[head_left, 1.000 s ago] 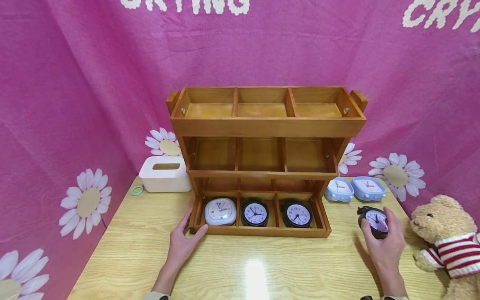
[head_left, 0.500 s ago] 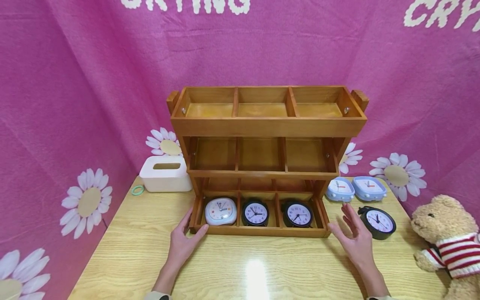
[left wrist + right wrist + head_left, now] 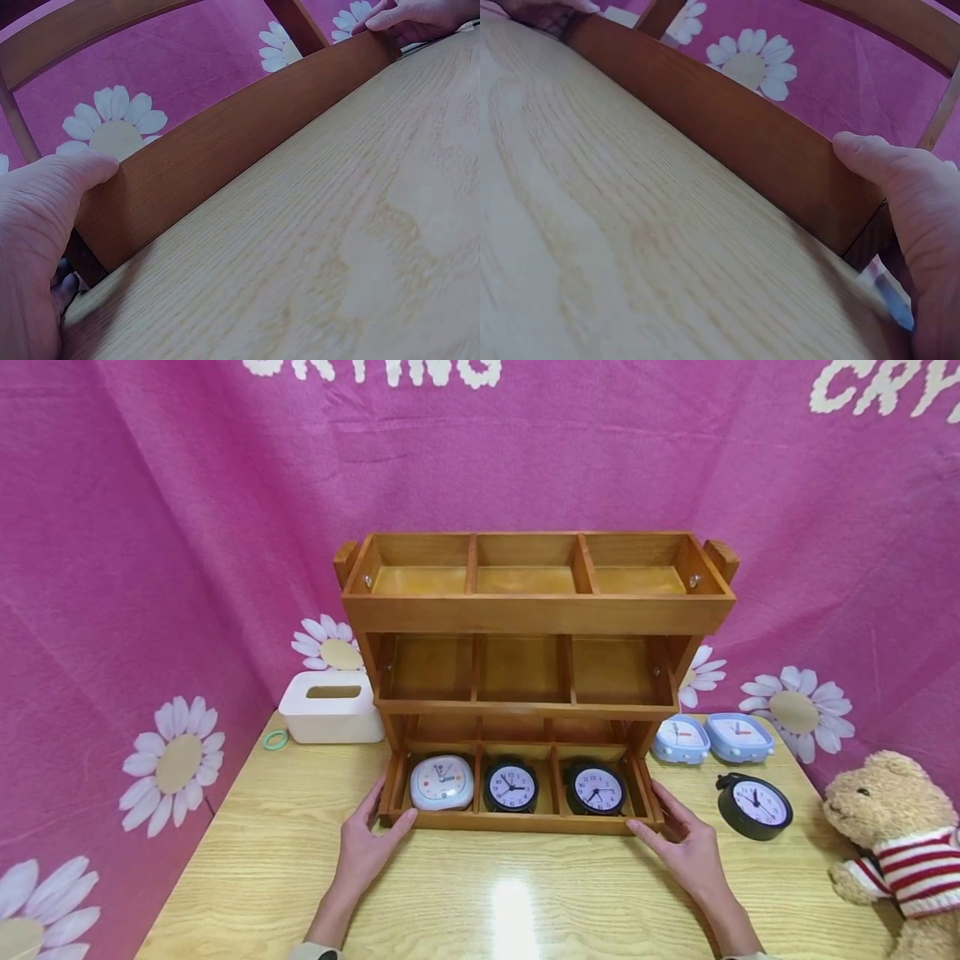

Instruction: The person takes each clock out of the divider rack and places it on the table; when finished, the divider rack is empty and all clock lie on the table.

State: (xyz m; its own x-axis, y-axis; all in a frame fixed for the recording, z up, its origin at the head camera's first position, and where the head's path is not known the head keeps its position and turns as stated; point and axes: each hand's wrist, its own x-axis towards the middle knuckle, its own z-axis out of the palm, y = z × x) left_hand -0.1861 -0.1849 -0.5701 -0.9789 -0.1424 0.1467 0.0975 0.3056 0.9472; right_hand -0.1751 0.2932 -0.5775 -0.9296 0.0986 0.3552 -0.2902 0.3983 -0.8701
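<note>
A three-tier wooden shelf (image 3: 536, 615) stands on the table, each tier split into compartments. My left hand (image 3: 364, 842) grips its lower left corner, thumb on the front board and fingers along the side. At the lower right corner my right hand (image 3: 688, 850) holds it the same way; the right wrist view shows the thumb (image 3: 862, 154) on the front board. The bottom tier bears a white rounded clock (image 3: 441, 782) on the left, a black alarm clock (image 3: 511, 787) in the middle and another black alarm clock (image 3: 596, 789) on the right.
Right of the shelf lie a black round alarm clock (image 3: 756, 807) and two blue clocks (image 3: 679, 740). A teddy bear (image 3: 892, 827) sits at the right edge. On the left are a white tissue box (image 3: 330, 714) and a green ring (image 3: 275, 740). A pink curtain (image 3: 525, 452) hangs behind.
My right hand has let go of the black alarm clock on the table and moved left to the shelf's lower right corner. My left hand has stayed on its corner.
</note>
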